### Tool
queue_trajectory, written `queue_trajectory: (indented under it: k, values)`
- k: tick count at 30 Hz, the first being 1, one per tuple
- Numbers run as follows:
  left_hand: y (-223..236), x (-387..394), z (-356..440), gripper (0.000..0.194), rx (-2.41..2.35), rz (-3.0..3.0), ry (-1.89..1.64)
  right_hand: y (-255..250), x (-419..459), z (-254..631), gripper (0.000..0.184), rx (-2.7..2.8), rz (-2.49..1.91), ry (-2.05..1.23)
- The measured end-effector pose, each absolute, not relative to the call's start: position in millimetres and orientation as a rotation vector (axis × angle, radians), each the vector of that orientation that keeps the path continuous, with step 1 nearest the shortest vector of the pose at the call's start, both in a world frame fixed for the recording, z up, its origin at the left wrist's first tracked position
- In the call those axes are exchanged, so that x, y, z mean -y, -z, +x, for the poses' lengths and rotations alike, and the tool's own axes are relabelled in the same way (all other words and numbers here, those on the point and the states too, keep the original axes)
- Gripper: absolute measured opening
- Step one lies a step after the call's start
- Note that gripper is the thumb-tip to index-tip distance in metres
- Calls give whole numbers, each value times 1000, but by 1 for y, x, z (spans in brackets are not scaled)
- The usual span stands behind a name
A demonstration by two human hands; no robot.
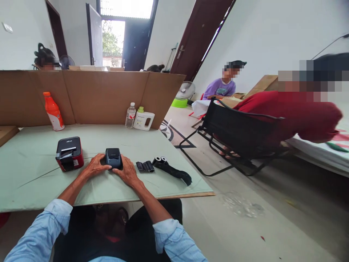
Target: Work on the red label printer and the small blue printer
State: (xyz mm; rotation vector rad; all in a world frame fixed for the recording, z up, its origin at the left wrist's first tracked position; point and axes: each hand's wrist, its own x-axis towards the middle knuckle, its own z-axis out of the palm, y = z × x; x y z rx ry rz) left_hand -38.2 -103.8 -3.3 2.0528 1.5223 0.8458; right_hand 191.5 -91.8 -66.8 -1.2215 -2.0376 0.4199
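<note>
A small dark grey label printer (113, 157) sits on the pale green table (32, 182). My left hand (94, 165) grips its left side and my right hand (127, 171) grips its right side, fingers curled against the case. A red and black printer (69, 153) stands just to the left of my left hand. To the right of my right hand lie a small black part (145, 166) and a black bag with two paper rolls (171, 169).
A cardboard screen (103, 94) walls the table's far edge, with an orange bottle (53, 111), a clear bottle (130, 115) and a white jug (143, 119) before it. A person in red sits on a black folding chair (240, 134) at right; other people sit beyond.
</note>
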Motion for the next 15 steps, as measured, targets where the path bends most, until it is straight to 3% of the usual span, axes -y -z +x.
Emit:
queue_trajectory:
  k: [8,15]
  values:
    - [2,101,-36,64,-1431,2057,-908,55,95,194,85,2042,-1177,-461]
    - [-3,101,-38,79,-1523,2084,-966,25,95,185,91,2038,-1294,-499]
